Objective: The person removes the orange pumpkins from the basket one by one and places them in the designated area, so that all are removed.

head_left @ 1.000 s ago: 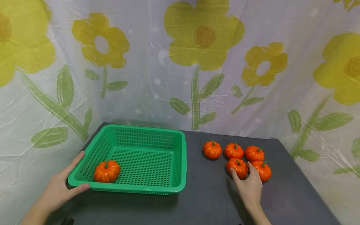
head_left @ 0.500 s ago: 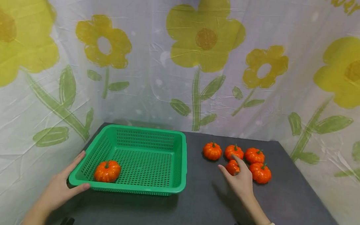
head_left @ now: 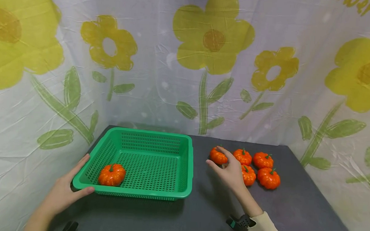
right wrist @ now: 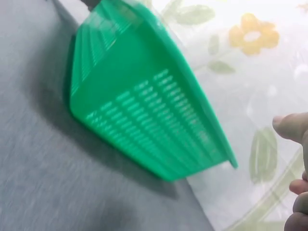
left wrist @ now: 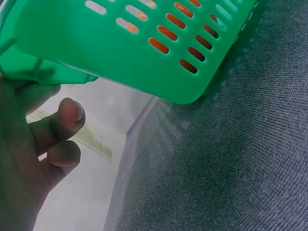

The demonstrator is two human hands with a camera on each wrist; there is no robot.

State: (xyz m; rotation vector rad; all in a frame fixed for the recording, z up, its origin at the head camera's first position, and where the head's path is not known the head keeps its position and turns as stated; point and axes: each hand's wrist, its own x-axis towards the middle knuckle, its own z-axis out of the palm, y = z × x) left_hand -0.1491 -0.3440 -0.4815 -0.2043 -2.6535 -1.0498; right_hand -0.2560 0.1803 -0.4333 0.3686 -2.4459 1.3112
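A green plastic basket (head_left: 186, 170) with slotted walls stands at the left of the dark table. One small orange pumpkin (head_left: 112, 175) lies in its near left corner. My left hand (head_left: 60, 194) holds the basket at that corner, thumb at the near rim and fingers along the left side. Over the table, my right hand (head_left: 233, 171) has thumb and index finger spread, with nothing between them. Just beyond its fingertips sits another orange pumpkin (head_left: 215, 156), partly covered by the hand. Several more pumpkins (head_left: 268, 178) stand grouped to the right.
A pale curtain (head_left: 155, 77) printed with yellow flowers hangs behind and beside the table (head_left: 295, 204). The tabletop's far edge meets it behind the basket and pumpkins. A dark strap (head_left: 240, 221) circles my right wrist.
My right hand has moved left, away from the near middle pumpkin, towards the leftmost one on the table. That near pumpkin stays behind. My left hand and the basket have not visibly moved.
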